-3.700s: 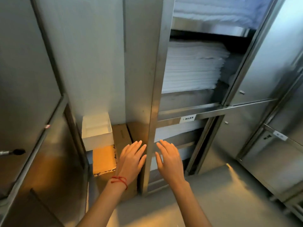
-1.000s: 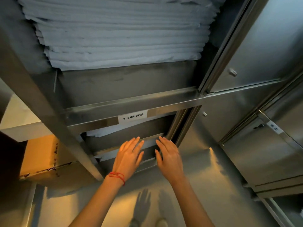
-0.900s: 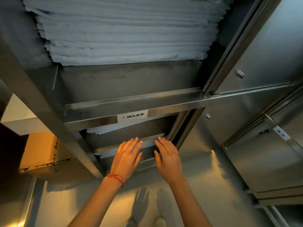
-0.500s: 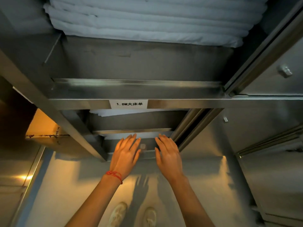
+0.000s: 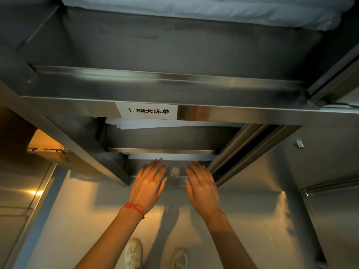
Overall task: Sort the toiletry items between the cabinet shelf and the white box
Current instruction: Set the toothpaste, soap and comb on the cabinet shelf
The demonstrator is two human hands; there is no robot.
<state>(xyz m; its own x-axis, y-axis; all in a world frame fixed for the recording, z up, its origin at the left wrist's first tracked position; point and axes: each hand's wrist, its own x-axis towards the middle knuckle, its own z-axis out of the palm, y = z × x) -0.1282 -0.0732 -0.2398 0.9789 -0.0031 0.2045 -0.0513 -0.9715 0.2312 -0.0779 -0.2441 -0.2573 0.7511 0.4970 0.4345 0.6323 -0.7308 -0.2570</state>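
while both hands hang flat in front of the low cabinet shelf (image 5: pixel 171 181), i read nothing gripped: left hand (image 5: pixel 148 186) fingers straight and slightly spread, right hand (image 5: pixel 202 188) the same, both empty. between the two sets of fingertips sits one small pale packet (image 5: pixel 174 171), maybe a toiletry item, too blurred to name, lying on that bottom shelf and touching neither hand as far as i can tell. white box not in view, so i can't place it. beyond the fingertips, folded white linen (image 5: pixel 171 124) on the shelf above; further up a labelled shelf edge (image 5: pixel 148 111) and more stacked sheets (image 5: pixel 194 10). left of the left fingers, a cardboard box (image 5: pixel 46 148).

risks, my guess: the dim recess means fingers may nudge the packet deeper instead of pinching it; knuckles could catch the steel lip just above the fingertips; reaching blind may pull linen out with it.
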